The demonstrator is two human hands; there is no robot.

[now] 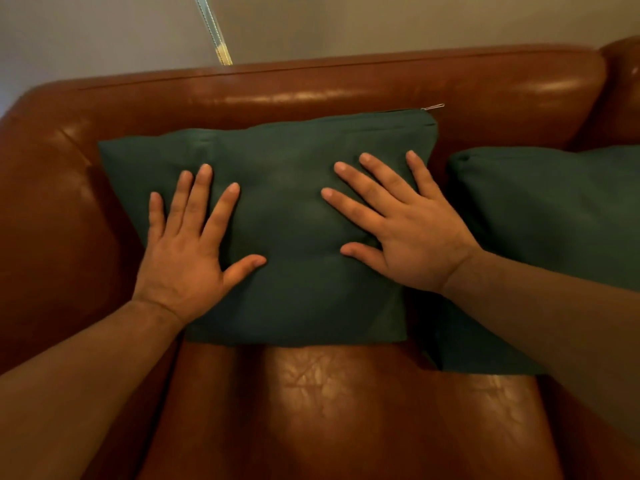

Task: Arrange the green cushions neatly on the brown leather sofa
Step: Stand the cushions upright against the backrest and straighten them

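Note:
A dark green cushion point(287, 216) leans against the backrest of the brown leather sofa point(311, 88), near its left armrest. A zip pull sticks out at the cushion's top right corner. My left hand point(188, 251) lies flat on the cushion's left half, fingers spread. My right hand point(405, 223) presses flat on its right half, fingers spread too. Neither hand grips the fabric. A second green cushion point(540, 209) stands to the right, touching or just behind the first; my right forearm covers its lower part.
The sofa's seat point(346, 403) stretches toward me below the cushions. The left armrest point(45, 209) rises beside the first cushion. A pale pole point(214, 32) stands behind the backrest against a grey wall.

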